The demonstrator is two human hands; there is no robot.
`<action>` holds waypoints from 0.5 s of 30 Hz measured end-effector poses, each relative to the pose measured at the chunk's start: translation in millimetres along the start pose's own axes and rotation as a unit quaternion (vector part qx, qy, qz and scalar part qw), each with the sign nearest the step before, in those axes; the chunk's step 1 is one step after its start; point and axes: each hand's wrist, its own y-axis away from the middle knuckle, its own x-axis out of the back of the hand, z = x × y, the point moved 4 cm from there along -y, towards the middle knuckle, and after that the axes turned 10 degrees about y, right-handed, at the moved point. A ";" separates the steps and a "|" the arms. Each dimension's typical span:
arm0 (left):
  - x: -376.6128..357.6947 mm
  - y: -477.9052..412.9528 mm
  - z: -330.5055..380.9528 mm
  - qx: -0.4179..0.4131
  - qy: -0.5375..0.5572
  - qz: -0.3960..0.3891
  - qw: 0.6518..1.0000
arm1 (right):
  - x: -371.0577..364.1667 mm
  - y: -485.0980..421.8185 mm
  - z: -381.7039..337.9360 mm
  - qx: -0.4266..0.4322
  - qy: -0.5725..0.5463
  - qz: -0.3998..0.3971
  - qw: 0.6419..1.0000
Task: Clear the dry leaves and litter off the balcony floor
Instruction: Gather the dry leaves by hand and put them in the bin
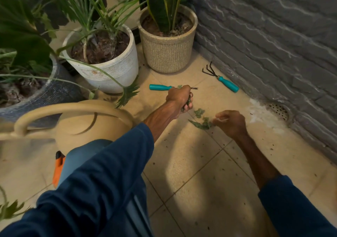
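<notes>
At the far left a dark grey planter (54,92) is standing, and in front of it a beige watering can (82,127) is sitting on the tiled floor (191,165), with an orange object (58,167) peeking out from behind the person's blue sleeve (102,182). Further along, a white ribbed pot (116,69) is holding a leafy plant, and just beside its base a teal-handled tool (159,87) is lying flat, its metal end passing behind the left grip (179,100). That grip is hovering above the floor, clenching a bunch of leaves (188,102) in curled fingers. Behind it a beige ribbed pot (167,54) is carrying a snake plant. Just right of the left grip, loose leaves (199,124) are lying on the tiles, and the right grip (230,123) is reaching down to them, pinching their nearest end between fingertips and thumb. Small dark specks of litter are lying scattered across the tiles around both arms. Near the grey stone wall (273,36) a teal-handled hand rake (225,81) is resting on the floor, and a round floor drain (278,110) is sitting at the wall's foot.
</notes>
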 end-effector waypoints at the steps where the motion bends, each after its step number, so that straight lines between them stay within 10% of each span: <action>1: 0.2 -0.2 -0.5 0.001 -0.002 -0.002 1.000 | -12.2 -3.6 8.7 -0.002 0.021 -0.014 1.000; 15: 6.0 3.2 1.4 0.006 -0.011 -0.023 1.000 | -71.5 -26.9 22.1 0.029 0.115 0.073 0.990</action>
